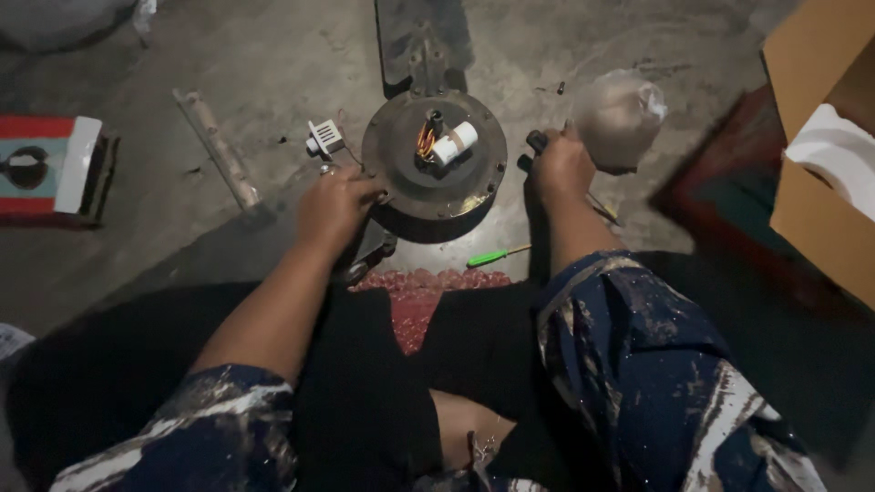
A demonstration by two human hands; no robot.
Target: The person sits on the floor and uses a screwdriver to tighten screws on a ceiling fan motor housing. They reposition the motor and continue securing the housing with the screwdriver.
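Person sits on a concrete floor (273, 55), ceiling fan motor (434, 159) lying flat just ahead of the knees, top side up, so the wiring is reachable from above.

Left hand (333, 208): fingers together, curled over the motor's near-left rim, touching it; looks like a steadying hold so the round housing won't turn or slide. Whether it really clamps the rim, cannot tell. Ring on one finger. A dark fan blade (425, 36) runs away from the motor's far side. A white cylinder part (454, 142) and coloured wires (424, 141) sit at the hub, just right of this hand. A small white connector block (324, 138) lies just beyond the hand, a pale pipe (215, 146) further out to its left.

Right hand (561, 164): closed around a dark tool handle (537, 141), held upright beside the motor's right edge, not touching the motor as far as I can see. A clear plastic bag (620, 114) sits just right of this hand; contents too blurred to tell. A green screwdriver (497, 256) lies on the floor, near the forearm, towards the body.

Containers: an open cardboard box (816, 155) far right, holding white foam packing (837, 150). A flat printed box (46, 164) far left, closed, contents hidden.
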